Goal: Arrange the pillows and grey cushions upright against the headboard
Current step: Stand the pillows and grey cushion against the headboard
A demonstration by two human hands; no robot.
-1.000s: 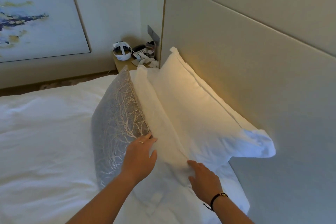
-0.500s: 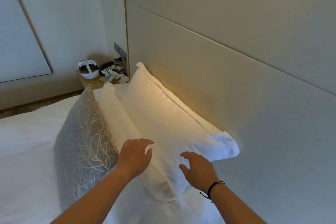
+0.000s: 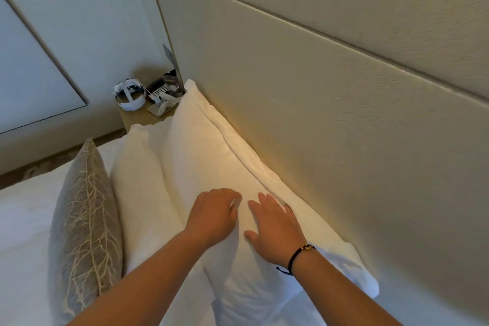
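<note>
From the head view I look down along the headboard [image 3: 330, 119], which fills the right side of the picture. Both of my hands lie on the rear white pillow [image 3: 211, 156], the one that leans straight against the padded panel. My left hand [image 3: 214, 213] rests palm down on the pillow's face with the fingers curled slightly forward, loosely open and gripping nothing that I can see. My right hand [image 3: 275, 225] sits just beside it, flat and spread, fingers pointing toward the far end of the bed, also holding nothing; a dark bracelet [image 3: 296, 258] circles that wrist. In front of the rear pillow stands a second white pillow [image 3: 137, 180], touching it along its length, and in front of that the grey cushion [image 3: 84, 214] with a pale branch pattern stands on edge, leaning against the second pillow. The white bedding [image 3: 23, 219] spreads out to the left. Beyond the pillows a small bedside table [image 3: 135, 119] carries a white ring-shaped object [image 3: 129, 96] and some small items too blurred for me to name
</note>
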